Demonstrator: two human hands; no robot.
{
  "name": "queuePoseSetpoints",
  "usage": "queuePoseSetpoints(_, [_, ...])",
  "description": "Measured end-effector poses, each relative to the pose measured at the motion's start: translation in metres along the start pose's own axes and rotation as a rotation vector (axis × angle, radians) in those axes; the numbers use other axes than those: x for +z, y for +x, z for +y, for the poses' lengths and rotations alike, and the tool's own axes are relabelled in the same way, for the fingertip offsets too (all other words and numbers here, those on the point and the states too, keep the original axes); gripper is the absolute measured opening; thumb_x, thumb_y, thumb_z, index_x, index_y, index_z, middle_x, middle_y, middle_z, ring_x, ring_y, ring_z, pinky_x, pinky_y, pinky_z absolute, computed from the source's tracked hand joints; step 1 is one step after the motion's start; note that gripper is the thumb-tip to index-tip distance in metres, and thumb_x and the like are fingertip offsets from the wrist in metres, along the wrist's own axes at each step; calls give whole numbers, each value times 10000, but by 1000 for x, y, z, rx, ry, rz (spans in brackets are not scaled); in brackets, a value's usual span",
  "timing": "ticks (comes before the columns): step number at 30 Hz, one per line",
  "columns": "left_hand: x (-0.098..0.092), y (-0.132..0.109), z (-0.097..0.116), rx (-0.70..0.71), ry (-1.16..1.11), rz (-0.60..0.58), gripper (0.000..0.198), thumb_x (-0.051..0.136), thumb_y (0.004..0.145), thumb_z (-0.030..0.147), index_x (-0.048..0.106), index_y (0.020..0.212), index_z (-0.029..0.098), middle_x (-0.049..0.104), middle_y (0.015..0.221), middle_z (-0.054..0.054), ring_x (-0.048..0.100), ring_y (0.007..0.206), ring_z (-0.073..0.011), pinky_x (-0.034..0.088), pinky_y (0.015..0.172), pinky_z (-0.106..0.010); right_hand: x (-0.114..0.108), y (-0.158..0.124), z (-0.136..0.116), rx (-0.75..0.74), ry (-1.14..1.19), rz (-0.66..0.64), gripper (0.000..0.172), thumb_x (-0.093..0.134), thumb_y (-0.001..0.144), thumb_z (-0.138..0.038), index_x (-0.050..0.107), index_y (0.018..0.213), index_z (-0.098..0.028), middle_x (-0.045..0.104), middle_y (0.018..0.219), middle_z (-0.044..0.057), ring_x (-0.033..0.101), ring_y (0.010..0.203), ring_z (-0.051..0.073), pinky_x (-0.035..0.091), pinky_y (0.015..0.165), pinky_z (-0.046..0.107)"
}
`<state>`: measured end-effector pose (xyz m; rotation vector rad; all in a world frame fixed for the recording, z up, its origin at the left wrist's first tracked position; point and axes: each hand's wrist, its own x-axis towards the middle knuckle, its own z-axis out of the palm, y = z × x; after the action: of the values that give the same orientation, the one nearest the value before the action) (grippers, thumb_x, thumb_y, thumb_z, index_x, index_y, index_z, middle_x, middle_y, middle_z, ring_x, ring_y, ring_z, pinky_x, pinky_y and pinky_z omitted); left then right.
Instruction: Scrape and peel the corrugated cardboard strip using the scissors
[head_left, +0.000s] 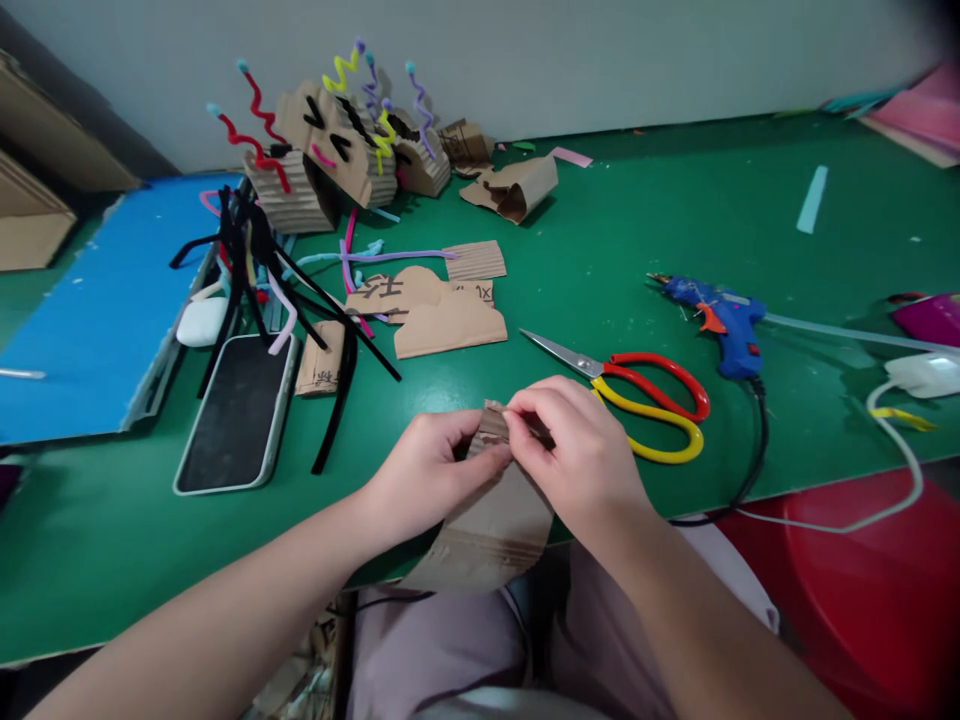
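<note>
- Our left hand and right hand pinch the ragged top of a curved brown corrugated-cardboard piece, which extends toward six o'clock.
- We do best to keep both pinches close together and work gently; it could tear.
- Just beside our right hand, at two o'clock, lie steel scissors with red and yellow handles.
- Farther, at two o'clock, lies a blue plastic glue gun.

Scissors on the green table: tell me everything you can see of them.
The scissors have silvery, metal-looking blades that look closed and shiny handle loops, one red, one yellow. They lie flat on the table, tip pointing left and away from the person, handles to the right. The right hand partly hides the yellow loop; whether it touches is unclear.
</note>
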<state>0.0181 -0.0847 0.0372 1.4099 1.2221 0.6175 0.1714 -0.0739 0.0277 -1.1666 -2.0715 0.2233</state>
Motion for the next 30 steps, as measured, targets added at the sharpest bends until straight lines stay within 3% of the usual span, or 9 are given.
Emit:
queuePoseSetpoints(10, [-3, 4, 1, -64, -155, 55, 162, 614, 753, 284, 628, 763, 123, 567, 641, 30, 467, 576, -81, 379, 535, -190, -1, -2, 8, 6, 119, 3, 89, 541, 834, -156, 627, 855, -168, 640, 802, 61, 585, 764, 161, 492, 688, 289])
queuePoseSetpoints(19, [-4, 4, 0, -60, -158, 22, 178, 618, 763, 293, 653, 837, 135, 608, 709, 22, 494, 628, -89, 395, 572, -190, -2, -1, 11, 38, 139, -14, 111, 553, 829, -153, 654, 784, -155, 654, 763, 54, 594, 722, 150, 492, 665, 275])
queuePoseSetpoints(30, [-4, 3, -3, -110, -133, 12, 204, 614, 754, 321, 619, 770, 117, 562, 684, 10, 470, 633, -99, 387, 556, -201, 1, 0, 6, -69, -80, -22, 159, 471, 834, -105, 586, 731, -140, 609, 713, 76, 570, 710, 174, 467, 646, 301])
